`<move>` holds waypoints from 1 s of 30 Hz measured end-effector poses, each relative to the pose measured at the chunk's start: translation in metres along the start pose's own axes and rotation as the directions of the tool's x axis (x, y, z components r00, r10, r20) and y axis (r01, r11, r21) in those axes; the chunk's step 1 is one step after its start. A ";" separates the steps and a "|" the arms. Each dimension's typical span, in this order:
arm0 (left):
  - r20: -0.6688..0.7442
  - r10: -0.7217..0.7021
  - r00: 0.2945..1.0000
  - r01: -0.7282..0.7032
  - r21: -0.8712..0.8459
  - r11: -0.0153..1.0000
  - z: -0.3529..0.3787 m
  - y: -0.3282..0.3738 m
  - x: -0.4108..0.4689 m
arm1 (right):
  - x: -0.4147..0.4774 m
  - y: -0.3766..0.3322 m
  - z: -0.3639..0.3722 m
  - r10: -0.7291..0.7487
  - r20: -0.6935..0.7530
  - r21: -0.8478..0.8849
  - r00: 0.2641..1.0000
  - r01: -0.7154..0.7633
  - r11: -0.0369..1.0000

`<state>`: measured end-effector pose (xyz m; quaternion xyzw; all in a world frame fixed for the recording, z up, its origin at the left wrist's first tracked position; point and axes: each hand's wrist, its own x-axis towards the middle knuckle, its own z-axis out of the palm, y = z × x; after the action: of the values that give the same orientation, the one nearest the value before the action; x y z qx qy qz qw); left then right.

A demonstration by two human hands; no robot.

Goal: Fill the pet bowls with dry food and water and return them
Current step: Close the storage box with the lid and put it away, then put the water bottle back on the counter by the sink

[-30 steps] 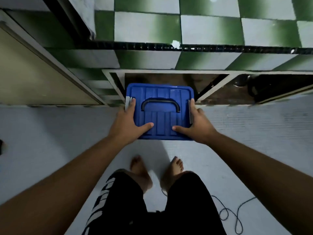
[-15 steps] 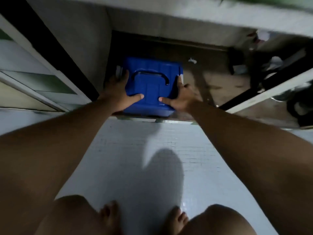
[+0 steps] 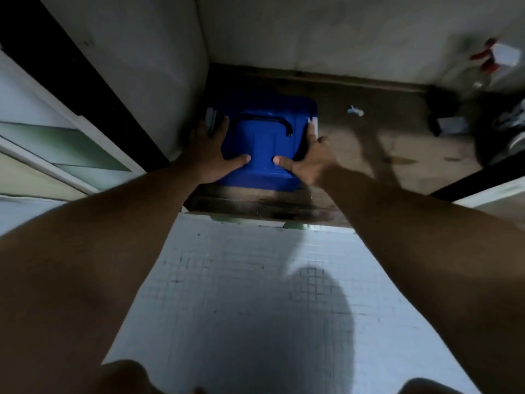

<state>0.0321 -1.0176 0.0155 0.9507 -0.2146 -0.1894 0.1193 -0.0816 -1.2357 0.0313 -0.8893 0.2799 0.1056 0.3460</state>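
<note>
- Pet bowls are nowhere in this view; the thing in hand is a blue rectangular plastic storage bin with a ribbed lid (image 3: 264, 149), judged to be the dry-food container, though its contents are hidden.
- It sits in the left rear corner of a dark, stained cupboard floor (image 3: 383, 143), just beside the pale side wall (image 3: 147, 66) and set back from the front edge, beyond the white tiled floor (image 3: 241, 294).
- The left hand (image 3: 210, 157) is clamped on the bin's left edge, thumb lying across the lid; the right hand (image 3: 309, 160) is clamped on the right edge in the same way. Each grip is closed on the bin, fingers wrapped over the sides near the pale side latches.
- Risks, as I judge them: the left knuckles are close to the wall and could scrape or get pinched if the bin shifts leftward; a grip on the lid rim alone could pop a latch and spill the kibble; the stained floor may drag, so the bin could tilt instead of sliding.
- A small pale scrap (image 3: 355, 110) and blurred spray bottles (image 3: 483, 66) lie to the right, well apart, and are unlikely to interfere.
- Orientation: the bin stands upright, lid up. Its long axis appears to run left to right between the two hands, with the black arched carry handle (image 3: 264, 120) along that same axis, nearer the far edge.
</note>
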 end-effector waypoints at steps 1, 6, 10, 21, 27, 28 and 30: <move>0.015 -0.011 1.000 0.011 0.014 1.000 -0.001 0.000 0.001 | 0.001 0.000 0.000 0.005 -0.001 0.019 1.000 -0.005 1.000; 0.040 -0.053 0.998 0.047 0.135 0.990 -0.015 0.009 -0.007 | -0.015 -0.004 -0.001 -0.003 0.049 -0.153 0.999 0.011 0.988; -0.067 0.074 0.995 -0.065 0.131 0.989 -0.043 0.052 -0.058 | -0.080 -0.016 -0.028 0.008 0.013 -0.292 1.000 -0.004 0.957; 0.072 0.265 0.962 -0.271 0.090 0.958 -0.254 0.173 -0.295 | -0.339 -0.147 -0.204 -0.038 -0.096 -0.167 0.995 0.022 0.986; -0.057 0.387 0.920 -0.388 -0.010 0.922 -0.390 0.227 -0.372 | -0.427 -0.214 -0.305 -0.097 -0.284 -0.118 0.954 0.066 0.991; -0.076 0.410 0.909 -0.413 -0.026 0.910 -0.407 0.236 -0.377 | -0.435 -0.220 -0.319 -0.102 -0.317 -0.103 0.943 0.073 0.992; -0.094 0.456 0.885 -0.461 -0.041 0.886 -0.436 0.252 -0.385 | -0.447 -0.232 -0.344 -0.102 -0.378 -0.078 0.920 0.078 0.994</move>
<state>-0.2016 -1.0012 0.6042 0.8759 -0.4221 -0.1232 0.1987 -0.3183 -1.1373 0.5851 -0.9150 0.2972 -0.0766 0.2619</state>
